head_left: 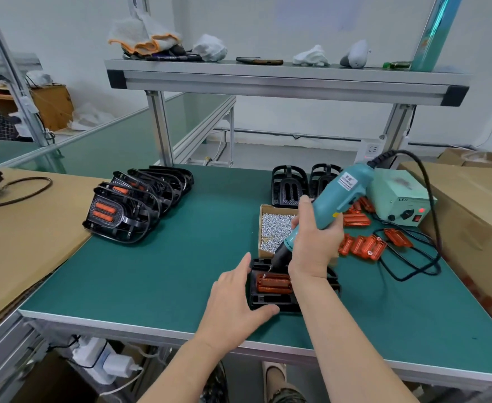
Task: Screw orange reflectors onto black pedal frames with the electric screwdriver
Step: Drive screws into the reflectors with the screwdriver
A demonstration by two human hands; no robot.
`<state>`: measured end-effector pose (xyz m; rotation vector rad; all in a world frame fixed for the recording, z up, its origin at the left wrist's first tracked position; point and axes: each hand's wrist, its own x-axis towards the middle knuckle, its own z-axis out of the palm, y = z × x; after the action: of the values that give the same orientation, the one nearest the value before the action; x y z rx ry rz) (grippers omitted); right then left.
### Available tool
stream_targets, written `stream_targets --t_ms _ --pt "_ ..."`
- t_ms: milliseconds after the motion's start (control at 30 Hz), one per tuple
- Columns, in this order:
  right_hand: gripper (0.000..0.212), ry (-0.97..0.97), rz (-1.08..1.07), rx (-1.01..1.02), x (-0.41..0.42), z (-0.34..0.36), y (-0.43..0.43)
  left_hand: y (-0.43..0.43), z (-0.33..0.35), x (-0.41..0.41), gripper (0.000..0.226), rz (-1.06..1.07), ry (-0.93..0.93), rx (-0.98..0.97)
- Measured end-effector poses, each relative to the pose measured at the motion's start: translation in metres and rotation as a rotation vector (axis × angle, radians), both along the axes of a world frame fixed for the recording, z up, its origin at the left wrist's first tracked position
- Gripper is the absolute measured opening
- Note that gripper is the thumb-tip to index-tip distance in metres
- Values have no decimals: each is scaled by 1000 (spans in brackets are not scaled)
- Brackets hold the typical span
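A black pedal frame (271, 302) lies flat near the front edge of the green mat, with an orange reflector (273, 283) seated in it. My left hand (237, 298) holds the frame's left side, thumb along the front edge and fingers at the back corner. My right hand (314, 237) grips the teal electric screwdriver (335, 196), tilted, its tip at the reflector's upper left corner where a small screw shows. Loose orange reflectors (361, 245) lie to the right.
A cardboard box of silver screws (276, 225) sits just behind the frame. Finished pedals (134, 205) are stacked at the left, bare black frames (289, 184) at the back. The screwdriver's power unit (399, 199) and black cable (413, 257) occupy the right, beside cardboard boxes (477, 213).
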<state>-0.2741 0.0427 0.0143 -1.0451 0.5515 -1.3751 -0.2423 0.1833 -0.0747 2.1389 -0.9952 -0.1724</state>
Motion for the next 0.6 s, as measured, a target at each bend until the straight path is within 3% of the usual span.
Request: stream_targets --t_ms 100,267,600 --pt "26 91 15 -87 9 -5 5 1 -3 1 111 32 30 -22" --pt "16 158 -11 -179 16 -8 11 -1 -5 2 107 62 34 -52" --pt "15 176 18 -210 20 -11 9 -2 -6 3 108 76 50 -44"
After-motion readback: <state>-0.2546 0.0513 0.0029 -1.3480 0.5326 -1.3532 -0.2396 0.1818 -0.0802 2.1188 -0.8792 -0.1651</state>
